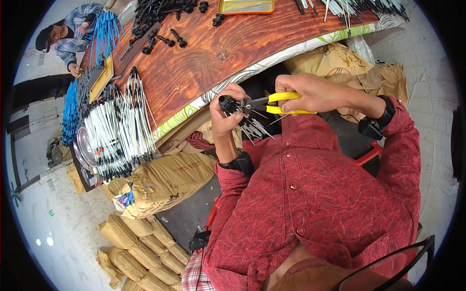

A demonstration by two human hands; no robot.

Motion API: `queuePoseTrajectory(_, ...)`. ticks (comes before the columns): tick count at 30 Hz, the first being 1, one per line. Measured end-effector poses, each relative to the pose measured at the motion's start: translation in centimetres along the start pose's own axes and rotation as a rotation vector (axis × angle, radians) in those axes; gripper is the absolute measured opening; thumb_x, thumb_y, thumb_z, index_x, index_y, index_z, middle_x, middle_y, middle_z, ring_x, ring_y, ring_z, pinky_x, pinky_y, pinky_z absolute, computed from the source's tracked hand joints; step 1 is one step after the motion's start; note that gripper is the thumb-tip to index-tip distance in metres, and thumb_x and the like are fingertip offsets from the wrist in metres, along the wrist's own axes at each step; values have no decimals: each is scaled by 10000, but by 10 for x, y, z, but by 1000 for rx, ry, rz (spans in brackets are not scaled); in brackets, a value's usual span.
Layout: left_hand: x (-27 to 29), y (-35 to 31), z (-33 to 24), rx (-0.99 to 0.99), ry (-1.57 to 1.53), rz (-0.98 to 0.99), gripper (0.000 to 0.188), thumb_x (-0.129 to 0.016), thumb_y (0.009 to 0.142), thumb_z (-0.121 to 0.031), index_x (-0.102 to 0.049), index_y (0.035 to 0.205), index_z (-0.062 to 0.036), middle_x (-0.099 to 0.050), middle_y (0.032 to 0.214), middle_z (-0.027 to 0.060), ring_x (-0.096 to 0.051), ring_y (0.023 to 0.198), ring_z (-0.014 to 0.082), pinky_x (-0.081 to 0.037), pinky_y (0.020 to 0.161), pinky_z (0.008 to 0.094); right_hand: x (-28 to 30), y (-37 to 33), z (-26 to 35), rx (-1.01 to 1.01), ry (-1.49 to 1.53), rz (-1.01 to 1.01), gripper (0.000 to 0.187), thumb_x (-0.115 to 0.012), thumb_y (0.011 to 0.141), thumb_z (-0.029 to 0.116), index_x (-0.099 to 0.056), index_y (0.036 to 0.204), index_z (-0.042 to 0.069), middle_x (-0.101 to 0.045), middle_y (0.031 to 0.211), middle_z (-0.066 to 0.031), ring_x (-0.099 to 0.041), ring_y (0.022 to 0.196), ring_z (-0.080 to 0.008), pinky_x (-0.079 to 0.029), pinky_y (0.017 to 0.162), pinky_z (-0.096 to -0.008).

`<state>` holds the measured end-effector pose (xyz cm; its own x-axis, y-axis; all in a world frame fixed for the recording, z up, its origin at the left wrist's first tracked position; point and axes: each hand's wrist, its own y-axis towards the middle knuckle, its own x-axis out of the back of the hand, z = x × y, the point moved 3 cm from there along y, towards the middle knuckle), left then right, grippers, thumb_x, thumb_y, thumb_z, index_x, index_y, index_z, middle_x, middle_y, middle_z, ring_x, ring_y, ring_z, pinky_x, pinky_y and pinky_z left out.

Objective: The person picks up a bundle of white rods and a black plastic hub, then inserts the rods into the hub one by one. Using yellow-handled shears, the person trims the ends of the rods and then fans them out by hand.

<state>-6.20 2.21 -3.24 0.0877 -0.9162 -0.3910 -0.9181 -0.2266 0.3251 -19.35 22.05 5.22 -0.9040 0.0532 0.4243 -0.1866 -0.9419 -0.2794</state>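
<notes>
White, black-tipped rods [104,128] lie at the table's [208,58] left end. Just off its near edge, the left hand [223,122] has fingers curled around a thin-rod bundle [255,129]; yellow-handled pliers [277,97] reach its side, right hand [310,94] fingers wrapped around their handles.

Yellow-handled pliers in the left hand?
No, the right hand grips the yellow-handled pliers, while the left hand holds a black part near their tips.
</notes>
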Motion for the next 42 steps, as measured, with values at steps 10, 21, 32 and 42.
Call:
queuePoseTrajectory(10,-7,-1,-4,4,62,-52,351,-820,764,-185,-641,998,4,-592,924,107,-592,807,171,-499,720,295,-9,1,4,162,-467,-231,233,-656,882,105,-467,985,18,-611,713,-202,-616,736,-441,-427,625,-527)
queuePoseTrajectory(21,-7,-1,-10,6,129,-71,301,-787,781,-160,-632,986,-2,-582,901,86,-574,802,157,-480,721,283,-10,3,14,230,-436,-132,171,-566,861,8,-483,1011,12,-578,706,-202,-593,727,-451,-418,620,-521)
queuePoseTrajectory(32,-11,0,-10,31,143,-62,279,-751,806,-114,-638,1035,-2,-568,952,72,-570,826,154,-476,751,286,9,2,35,151,-512,-44,204,-596,787,-21,-664,979,-2,-673,833,-227,-663,870,-424,-506,741,-518)
queuePoseTrajectory(42,-17,2,-14,1,391,-181,302,-749,814,-135,-630,1057,-2,-554,976,70,-560,891,152,-510,769,295,3,3,25,361,-634,-270,220,-553,796,-58,-608,1005,-20,-637,909,-223,-617,919,-434,-485,772,-505)
